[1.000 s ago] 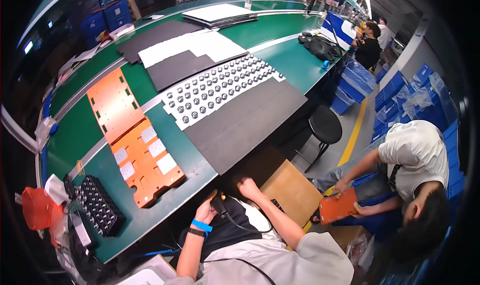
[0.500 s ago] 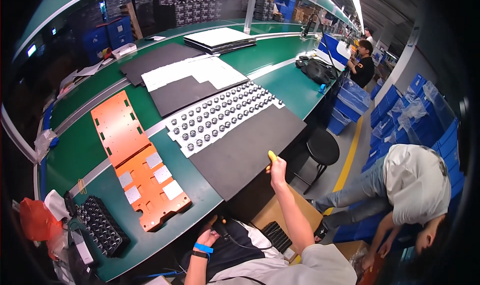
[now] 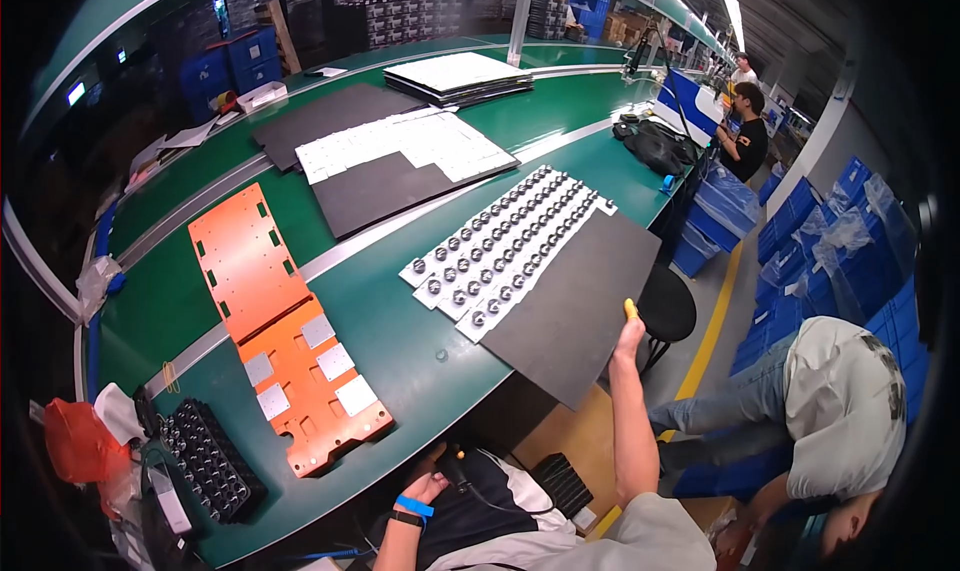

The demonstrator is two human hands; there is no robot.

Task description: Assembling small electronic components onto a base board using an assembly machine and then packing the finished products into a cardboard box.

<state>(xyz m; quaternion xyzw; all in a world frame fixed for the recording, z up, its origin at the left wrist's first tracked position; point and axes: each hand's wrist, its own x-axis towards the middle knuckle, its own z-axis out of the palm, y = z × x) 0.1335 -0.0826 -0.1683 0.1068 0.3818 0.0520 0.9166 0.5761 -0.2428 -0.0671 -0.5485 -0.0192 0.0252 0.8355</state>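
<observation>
My right hand (image 3: 629, 337), with yellow covering on a fingertip, grips the near right edge of a dark grey sheet (image 3: 580, 306), which juts past the table's front edge. Along the sheet's far side lie white strips (image 3: 468, 316) bearing rows of round, dark, shiny parts. Low by my body, below the table edge, my left hand (image 3: 428, 486) is closed around a black corded object (image 3: 456, 474); its kind is hard to make out. A blue band and a black band circle the left wrist.
An orange two-part plate (image 3: 262, 281) with grey square pads lies left on the green table (image 3: 420, 371). A black tray (image 3: 205, 461) of round parts is at the near left. White and dark sheets (image 3: 375, 206) lie behind. A stool (image 3: 668, 306) and a bending person (image 3: 840, 381) are to the right.
My right hand has drawn the grey sheet right and toward me, and the white strips with their round parts have shifted along with it. The left hand stays low near my body.
</observation>
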